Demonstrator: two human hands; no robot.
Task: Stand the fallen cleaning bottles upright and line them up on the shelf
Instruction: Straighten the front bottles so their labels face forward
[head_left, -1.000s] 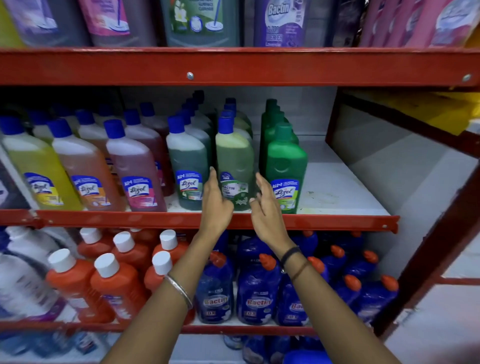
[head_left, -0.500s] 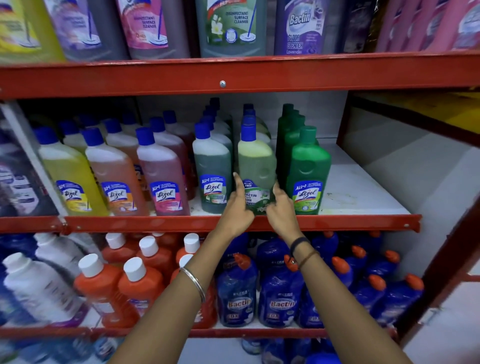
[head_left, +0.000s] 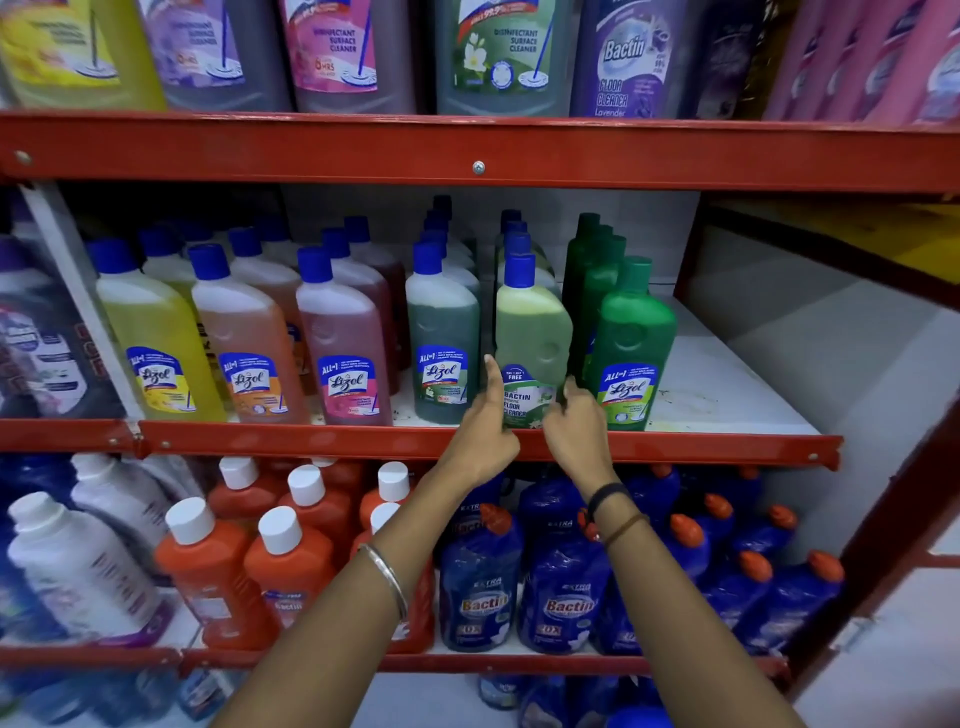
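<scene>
Light green bottle (head_left: 532, 338): stands upright at the front edge of the middle shelf (head_left: 727, 384), blue cap on top, a Bactin floor cleaner label low on its front.
Left hand (head_left: 480, 428): at the bottle's lower left corner, forefinger stretched up along its left edge, other fingers curled; touching rather than wrapped around it, so the hand is loose, not grasping.
Right hand (head_left: 574, 431): at the bottle's lower right corner, fingertips against the label's edge, fingers bent; whether it grips or merely touches I cannot tell.
Neighbours: a dark green bottle (head_left: 442, 332) just beside on the left, a bright green bottle (head_left: 631, 343) just beside on the right, both upright with Lizol labels.
Rest of the front row: yellow bottle (head_left: 156, 338), orange bottle (head_left: 249, 338) and pink bottle (head_left: 345, 343), all upright, with more bottles lined up behind.
Shelf space: bare white board to the right of the bright green bottle.
Wrists: a metal bangle (head_left: 387, 577) on the left, dark bands (head_left: 608, 501) on the right.
</scene>
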